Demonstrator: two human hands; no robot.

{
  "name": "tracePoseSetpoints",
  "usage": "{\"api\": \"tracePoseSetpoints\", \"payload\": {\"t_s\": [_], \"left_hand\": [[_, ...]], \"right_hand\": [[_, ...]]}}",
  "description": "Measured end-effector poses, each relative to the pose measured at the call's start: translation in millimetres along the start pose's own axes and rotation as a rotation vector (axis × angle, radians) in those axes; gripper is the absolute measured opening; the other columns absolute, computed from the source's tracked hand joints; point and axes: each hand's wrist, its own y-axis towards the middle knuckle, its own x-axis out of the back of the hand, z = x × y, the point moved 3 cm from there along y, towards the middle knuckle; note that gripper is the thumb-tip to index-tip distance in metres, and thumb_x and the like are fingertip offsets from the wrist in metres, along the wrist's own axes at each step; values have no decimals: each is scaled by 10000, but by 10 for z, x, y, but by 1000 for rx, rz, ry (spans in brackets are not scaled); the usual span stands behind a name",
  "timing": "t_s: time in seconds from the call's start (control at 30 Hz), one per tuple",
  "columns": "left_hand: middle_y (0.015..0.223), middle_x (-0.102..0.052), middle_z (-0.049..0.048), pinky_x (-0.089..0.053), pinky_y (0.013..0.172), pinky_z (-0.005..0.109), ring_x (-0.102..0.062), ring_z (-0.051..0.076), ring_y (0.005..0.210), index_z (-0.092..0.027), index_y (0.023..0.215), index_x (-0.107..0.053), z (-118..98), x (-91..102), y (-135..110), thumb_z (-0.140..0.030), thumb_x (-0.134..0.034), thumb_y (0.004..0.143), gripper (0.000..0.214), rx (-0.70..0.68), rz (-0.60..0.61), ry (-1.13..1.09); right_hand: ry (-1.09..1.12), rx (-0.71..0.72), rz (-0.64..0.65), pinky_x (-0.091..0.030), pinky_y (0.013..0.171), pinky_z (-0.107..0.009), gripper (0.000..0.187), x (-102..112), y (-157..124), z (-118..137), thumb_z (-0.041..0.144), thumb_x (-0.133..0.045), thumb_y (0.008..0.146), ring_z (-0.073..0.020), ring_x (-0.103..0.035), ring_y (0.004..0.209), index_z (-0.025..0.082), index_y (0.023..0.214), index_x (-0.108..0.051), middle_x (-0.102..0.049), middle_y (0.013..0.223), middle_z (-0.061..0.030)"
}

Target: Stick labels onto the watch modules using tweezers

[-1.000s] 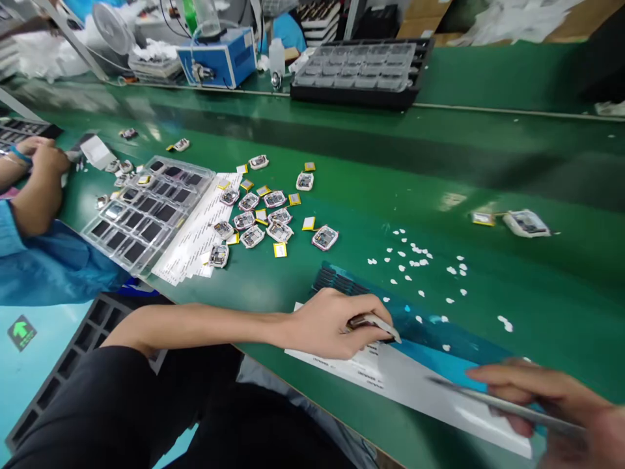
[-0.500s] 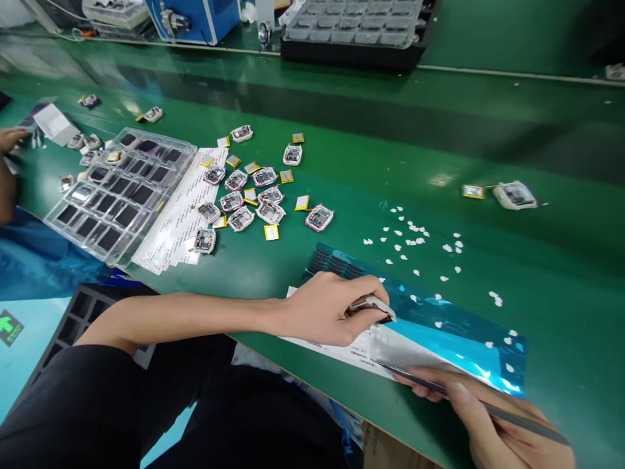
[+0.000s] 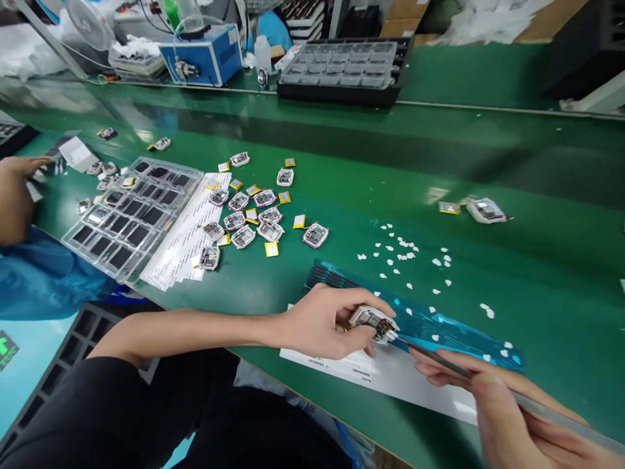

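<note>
My left hand (image 3: 336,319) is closed around a small watch body (image 3: 375,320), its circuit board facing up. A pair of tweezers (image 3: 439,358) lies in the grip of my right hand (image 3: 502,397). Their tip meets the right edge of the watch body, by a small white piece; whether they pinch it I cannot tell. Under my hands are a white label sheet (image 3: 342,372) and a blue film strip (image 3: 459,335) with black pads (image 3: 328,277) at its left end. White drop-shaped stickers (image 3: 407,244) are scattered over the film and the green bench beyond it.
More watch bodies (image 3: 271,230) with yellow-edged batteries lie left of centre. Beside them are printed label strips (image 3: 188,228) and a clear compartment tray (image 3: 131,215). One watch body (image 3: 487,210) lies far right. A co-worker's hand (image 3: 19,189) is at the left edge.
My left hand has turned the watch body so that its board faces up. The tweezers have come up from the label sheet to the watch body's edge. The head view has tilted up.
</note>
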Motion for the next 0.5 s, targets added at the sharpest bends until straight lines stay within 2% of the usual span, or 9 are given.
{"api": "tracePoseSetpoints", "payload": {"t_s": [0.03, 0.13, 0.3, 0.5], "left_hand": [[818, -758, 42, -579, 671, 215, -803, 172, 786, -150, 1254, -680, 1, -4, -7, -167, -596, 905, 360, 19, 17, -52], [902, -809, 97, -629, 752, 258, -829, 205, 872, -133, 1325, -659, -2, -10, -31, -141, -621, 896, 430, 26, 57, -128], [1085, -823, 191, -657, 796, 288, -840, 253, 983, -86, 1403, -606, 7, -41, -57, -123, -618, 898, 507, -13, 84, -148], [1109, -829, 167, -668, 844, 302, -834, 245, 1030, -117, 1411, -604, 18, -78, -79, -85, -616, 908, 505, -30, 49, -174]], "right_hand": [[19, 18, 47, -694, 728, -341, 321, -61, 44, 88, 577, -627, 982, -260, -794, 755, 350, 896, -837, -816, 851, -30], [58, 56, 36, -675, 640, -293, 377, -161, 124, 218, 600, -622, 978, -245, -783, 693, 314, 846, -829, -807, 804, -33], [39, 78, -2, -660, 644, -256, 382, -170, 121, 146, 555, -632, 987, -240, -791, 729, 266, 816, -815, -812, 823, -43], [-15, 144, -54, -656, 636, -286, 343, -144, 93, 106, 530, -630, 997, -236, -780, 722, 284, 824, -794, -813, 843, -44]]}}
